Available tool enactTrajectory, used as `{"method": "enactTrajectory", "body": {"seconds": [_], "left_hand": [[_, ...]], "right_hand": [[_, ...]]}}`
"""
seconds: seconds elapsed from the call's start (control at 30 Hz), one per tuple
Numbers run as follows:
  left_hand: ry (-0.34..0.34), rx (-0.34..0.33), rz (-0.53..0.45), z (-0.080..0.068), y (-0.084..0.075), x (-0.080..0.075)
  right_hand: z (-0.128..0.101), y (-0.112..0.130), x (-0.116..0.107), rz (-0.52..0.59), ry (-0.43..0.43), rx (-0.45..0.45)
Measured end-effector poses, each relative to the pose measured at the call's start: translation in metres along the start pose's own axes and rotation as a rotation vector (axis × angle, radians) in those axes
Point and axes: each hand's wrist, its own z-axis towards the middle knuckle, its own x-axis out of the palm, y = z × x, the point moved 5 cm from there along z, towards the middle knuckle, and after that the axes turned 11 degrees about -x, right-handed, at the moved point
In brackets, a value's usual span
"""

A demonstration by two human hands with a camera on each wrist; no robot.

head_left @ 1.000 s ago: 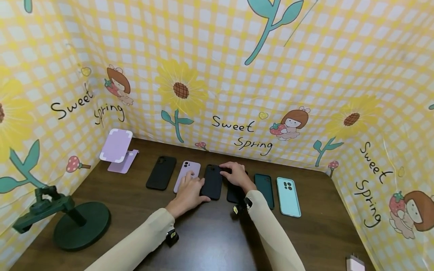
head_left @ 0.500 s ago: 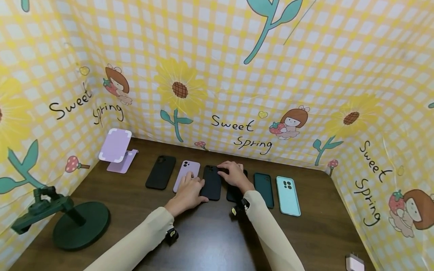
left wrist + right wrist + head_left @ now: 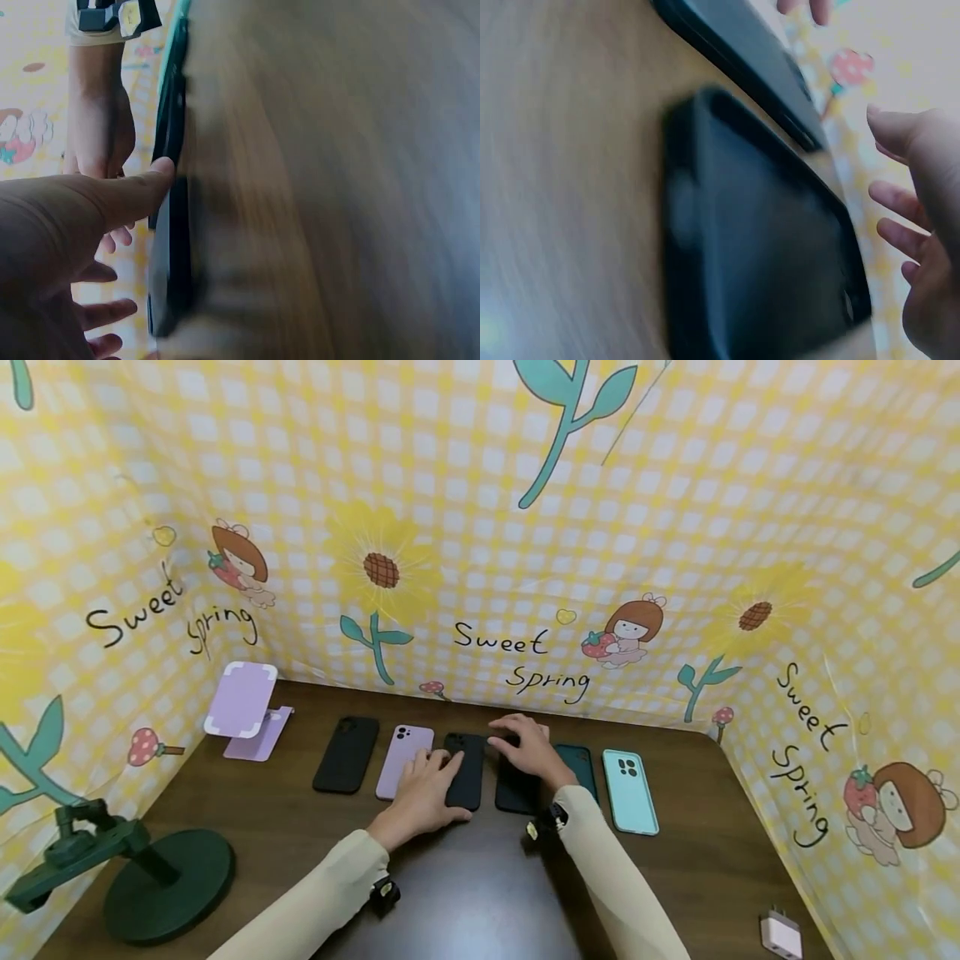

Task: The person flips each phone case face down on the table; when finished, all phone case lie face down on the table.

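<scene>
My left hand (image 3: 425, 789) is over the lavender phone case (image 3: 408, 745) and the left side of a dark navy phone case (image 3: 467, 770), fingers loosely spread. In the left wrist view its thumb lies at the near edge of a dark case (image 3: 169, 262); whether it touches is unclear. My right hand (image 3: 525, 746) hovers above a black phone case (image 3: 516, 789), fingers relaxed with nothing between them. The right wrist view shows this black case (image 3: 772, 240) hollow side up, apart from the fingers, beside the navy case (image 3: 742, 64).
Another black case (image 3: 346, 755) lies at the row's left end. A dark teal case (image 3: 580, 762) and a mint case (image 3: 630, 791) lie to the right. A lavender folding stand (image 3: 243, 702), a dark green round-based stand (image 3: 172, 885) and a charger (image 3: 781, 935) flank the wooden table.
Both hands have shifted slightly right relative to the cases. My right hand has come away from the navy case's upper edge. The head view has also turned a little.
</scene>
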Motion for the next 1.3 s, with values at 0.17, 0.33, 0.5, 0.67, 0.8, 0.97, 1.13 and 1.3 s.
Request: {"method": "enactTrajectory", "body": {"seconds": [0.17,0.33,0.5,0.67,0.8,0.97,1.13,1.3], "left_hand": [[0.007,0.087,-0.06,0.001,-0.025,0.004],[0.016,0.163,-0.062,0.004,-0.045,0.013],[0.041,0.172,0.025,0.005,-0.059,0.024],[0.024,0.167,0.062,0.007,-0.069,0.03],[-0.011,0.15,0.086,0.009,-0.071,0.03],[-0.053,0.141,0.092,0.008,-0.071,0.03],[-0.102,0.154,0.073,0.003,-0.069,0.03],[-0.186,0.162,0.008,-0.002,-0.068,0.026]], "right_hand": [[-0.021,-0.022,-0.026,0.028,-0.033,0.042],[-0.04,-0.04,-0.037,-0.003,0.015,0.098],[-0.048,-0.046,-0.035,-0.044,0.1,0.119],[-0.049,-0.042,-0.033,-0.108,0.143,0.093],[-0.047,-0.037,-0.034,-0.176,0.116,0.04],[-0.045,-0.034,-0.034,-0.172,0.097,0.004],[-0.046,-0.036,-0.033,-0.097,0.071,0.021],[-0.046,-0.039,-0.036,0.038,0.008,0.034]]}}
